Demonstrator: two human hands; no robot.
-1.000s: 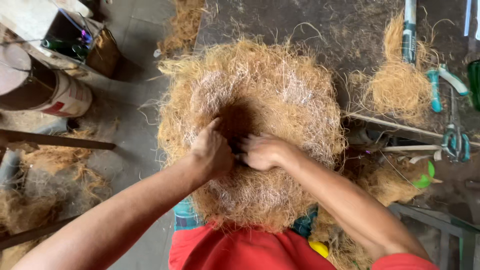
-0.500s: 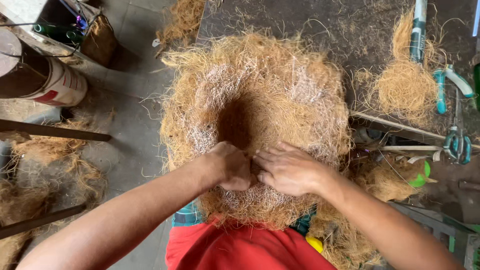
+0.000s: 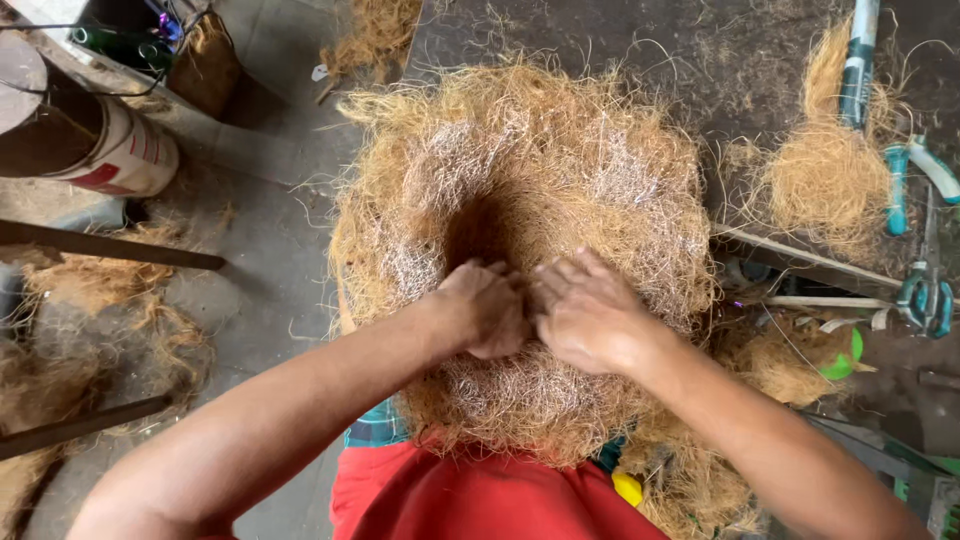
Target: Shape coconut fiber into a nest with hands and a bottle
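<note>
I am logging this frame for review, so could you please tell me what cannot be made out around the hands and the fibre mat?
- Head view: left hand and right hand press into the coir fibre mat; fingertips buried in fibre, so any grip is unclear.
- What lies beneath the mat: covered by it.
- Scissors: cut by the right edge.
- Yellow object: mostly hidden under fibre.
- Dark hollow: too shadowed to see its depth.

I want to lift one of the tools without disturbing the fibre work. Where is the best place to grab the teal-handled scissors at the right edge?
Probably by the looped handles of the teal-handled scissors, coming in from the right. The loops lie bare at the near end, while the blades point away toward the small fibre clump. The left hand and right hand stay on the big fibre nest, away from that approach.
</note>
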